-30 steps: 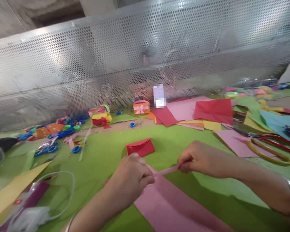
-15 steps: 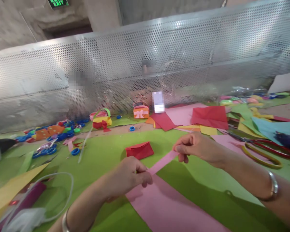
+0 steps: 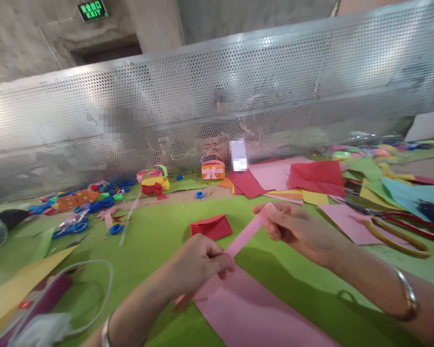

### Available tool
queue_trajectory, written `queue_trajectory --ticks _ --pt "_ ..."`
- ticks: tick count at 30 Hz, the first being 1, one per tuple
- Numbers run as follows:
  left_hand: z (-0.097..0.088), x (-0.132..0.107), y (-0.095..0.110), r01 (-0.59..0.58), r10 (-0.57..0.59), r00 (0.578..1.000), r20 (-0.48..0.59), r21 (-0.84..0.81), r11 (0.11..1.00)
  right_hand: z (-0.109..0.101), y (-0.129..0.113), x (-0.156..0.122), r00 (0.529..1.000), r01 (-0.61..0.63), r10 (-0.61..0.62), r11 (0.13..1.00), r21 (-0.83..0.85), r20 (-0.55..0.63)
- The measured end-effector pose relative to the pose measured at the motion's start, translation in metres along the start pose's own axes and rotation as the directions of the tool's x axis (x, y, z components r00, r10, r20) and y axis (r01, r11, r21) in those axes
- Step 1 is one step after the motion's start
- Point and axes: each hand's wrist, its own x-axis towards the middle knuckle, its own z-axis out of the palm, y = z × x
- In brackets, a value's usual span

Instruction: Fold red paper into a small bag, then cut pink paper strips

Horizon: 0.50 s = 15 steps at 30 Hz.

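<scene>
A narrow pink paper strip stretches at a slant between my two hands. Its lower end is pinched in my left hand, between thumb and fingers. The upper end is held by my right hand, its thumb pressed against the strip. Below my hands lies a large pink paper sheet. Just behind my left hand a folded red paper piece, shaped like a small envelope, rests on the green table covering. A bit of pink paper shows under my left wrist, its extent hidden.
Scissors with red and yellow handles lie at right beside coloured papers. Small paper baskets stand before a perforated metal screen. Blue-handled scissors and scraps are at left, with a white cable and plug near front left.
My right hand has turned and its fingers have shifted along the strip's upper end. My left hand keeps its pinch. The view has tilted slightly, shifting the scene right and down.
</scene>
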Motion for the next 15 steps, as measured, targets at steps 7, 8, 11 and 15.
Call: queue_trajectory --ticks 7,8,11,15 --pt "0.014 0.0 0.0 -0.086 0.104 0.991 0.082 -0.201 0.976 0.016 0.013 -0.008 0.995 -0.085 0.084 0.996 0.012 0.052" --pt "0.014 0.0 -0.001 -0.079 0.102 0.99 0.095 -0.215 0.973 0.015 0.013 -0.008 0.996 -0.085 0.085 0.996 0.014 0.021" --pt "0.012 0.0 -0.001 -0.058 0.088 0.99 0.112 -0.241 0.969 0.011 0.007 -0.007 0.995 -0.092 0.093 0.996 0.018 -0.045" --pt "0.009 -0.002 0.0 -0.039 0.066 0.99 0.128 -0.203 0.978 0.004 0.0 -0.004 0.99 -0.093 0.095 0.995 0.026 -0.104"
